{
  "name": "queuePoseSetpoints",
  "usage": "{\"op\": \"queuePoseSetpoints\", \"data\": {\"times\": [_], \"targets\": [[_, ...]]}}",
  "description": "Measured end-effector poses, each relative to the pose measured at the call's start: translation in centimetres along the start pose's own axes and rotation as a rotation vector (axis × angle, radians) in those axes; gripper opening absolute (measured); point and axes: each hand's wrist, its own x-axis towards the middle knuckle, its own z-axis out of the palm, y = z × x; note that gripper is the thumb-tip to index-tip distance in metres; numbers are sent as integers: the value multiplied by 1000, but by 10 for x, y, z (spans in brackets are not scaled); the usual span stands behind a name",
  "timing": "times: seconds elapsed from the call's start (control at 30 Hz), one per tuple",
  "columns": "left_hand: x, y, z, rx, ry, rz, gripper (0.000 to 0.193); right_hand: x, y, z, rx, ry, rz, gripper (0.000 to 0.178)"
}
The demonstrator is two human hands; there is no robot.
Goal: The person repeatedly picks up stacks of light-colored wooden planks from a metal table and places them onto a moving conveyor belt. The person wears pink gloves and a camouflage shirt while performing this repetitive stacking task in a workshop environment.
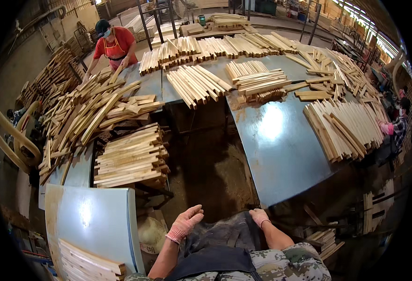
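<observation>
My left hand, in a pale pinkish knit glove, hovers beside the dark apron over my lap. Its fingers are stretched out and nothing is in it. My right hand, also gloved, is by the apron's right edge, just below the near corner of the blue-grey metal table. The back of that hand shows; its fingers are mostly hidden. Beyond my left hand, a stack of light wooden strips lies in rows. Neither hand touches any wood.
A second metal table stands at the near left, with wooden strips on it. Loose sticks are heaped at the far left, by a person in red. More bundled strips line the far tables. Another person is at right.
</observation>
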Motion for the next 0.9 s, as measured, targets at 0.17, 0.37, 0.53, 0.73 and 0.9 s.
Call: {"op": "queuePoseSetpoints", "data": {"times": [0.17, 0.37, 0.53, 0.73, 0.9], "targets": [[86, 16, -40, 80, 41, -27, 61, 56, -26, 26, -150, -35, 29, 64], [206, 64, -110, 101, 129, -19, 62, 115, -104, 13, -65, -189, 247, 63], [313, 142, -150, 56, 96, 78, 64, 202, -201, -33, -127, 36, -193, 62], [407, 222, -179, 94, 68, -8, 65, 266, -416, -105, 141, 65, -265, 59], [489, 224, -197, 22, 129, -44, 64, 367, -558, -163, 263, 218, -535, 49]]}}
